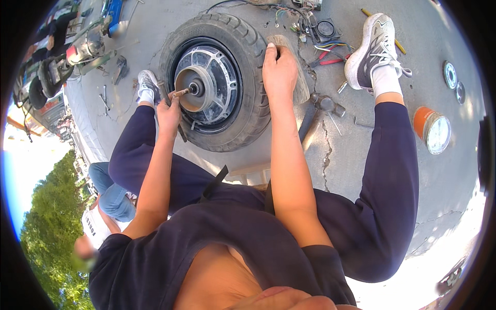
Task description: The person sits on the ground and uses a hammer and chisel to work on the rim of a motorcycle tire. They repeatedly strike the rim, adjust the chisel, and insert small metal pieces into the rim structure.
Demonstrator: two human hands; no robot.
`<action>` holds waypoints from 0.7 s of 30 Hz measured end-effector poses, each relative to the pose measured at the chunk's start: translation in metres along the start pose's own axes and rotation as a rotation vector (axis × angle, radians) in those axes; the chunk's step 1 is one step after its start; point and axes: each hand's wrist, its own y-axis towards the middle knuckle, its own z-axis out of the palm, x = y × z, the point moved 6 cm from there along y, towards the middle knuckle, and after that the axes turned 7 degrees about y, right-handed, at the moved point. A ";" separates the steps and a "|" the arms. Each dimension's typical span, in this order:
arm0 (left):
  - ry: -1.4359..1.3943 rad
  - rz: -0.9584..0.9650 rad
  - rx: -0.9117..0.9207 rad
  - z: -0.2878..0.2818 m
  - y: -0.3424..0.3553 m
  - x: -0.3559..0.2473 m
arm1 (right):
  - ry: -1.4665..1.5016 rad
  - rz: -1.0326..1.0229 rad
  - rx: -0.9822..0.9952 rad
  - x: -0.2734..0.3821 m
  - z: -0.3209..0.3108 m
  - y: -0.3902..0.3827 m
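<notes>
A wheel with a black tyre (243, 121) and silver motor hub (222, 93) lies between my legs, a ring-shaped drum (192, 103) around its axle. My left hand (169, 116) is closed on a dark metal bar (182, 133) at the drum's left side, beside a rusty cylindrical piece (181, 93) pointing out from the axle; whether it also grips that piece I cannot tell. My right hand (280, 72) is closed on a worn wooden block (300, 88) against the tyre's right side. A hammer (328, 106) lies beside the block.
Wires (310, 26), red-handled pliers (330, 57) and wrenches (105, 98) lie on cracked concrete (336, 160). An orange can (423, 124) and metal discs (449, 75) lie right. Scooter parts (85, 49) stand upper left. Another person (111, 196) in jeans is at lower left.
</notes>
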 end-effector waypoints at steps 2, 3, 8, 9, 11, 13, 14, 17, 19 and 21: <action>0.001 -0.010 -0.007 -0.001 -0.001 -0.002 | 0.011 -0.012 -0.007 0.001 0.000 0.001; 0.003 -0.016 -0.005 0.000 -0.003 -0.001 | 0.017 -0.016 -0.015 0.000 0.000 0.000; 0.050 0.015 -0.025 0.000 -0.006 -0.003 | -0.019 -0.012 0.021 0.003 0.001 0.000; 0.043 0.024 -0.020 0.000 -0.006 -0.003 | -0.102 -0.148 -0.070 0.013 -0.003 -0.003; 0.031 0.036 -0.002 0.000 -0.007 -0.002 | -0.265 -0.424 -0.252 0.036 -0.006 -0.015; 0.014 0.035 -0.008 -0.001 -0.003 0.004 | -0.096 -0.471 -0.098 0.065 0.006 -0.024; 0.005 0.032 -0.014 -0.002 0.000 0.008 | -0.013 -0.493 -0.016 0.079 0.015 -0.030; -0.023 0.057 -0.015 -0.001 0.003 0.008 | -0.161 -0.582 0.197 0.094 0.054 -0.054; -0.065 0.066 -0.020 0.000 0.005 0.011 | -0.467 -0.624 0.265 0.086 0.079 -0.065; -0.057 0.115 -0.022 0.000 0.008 0.014 | -0.678 -0.662 0.276 0.082 0.098 -0.070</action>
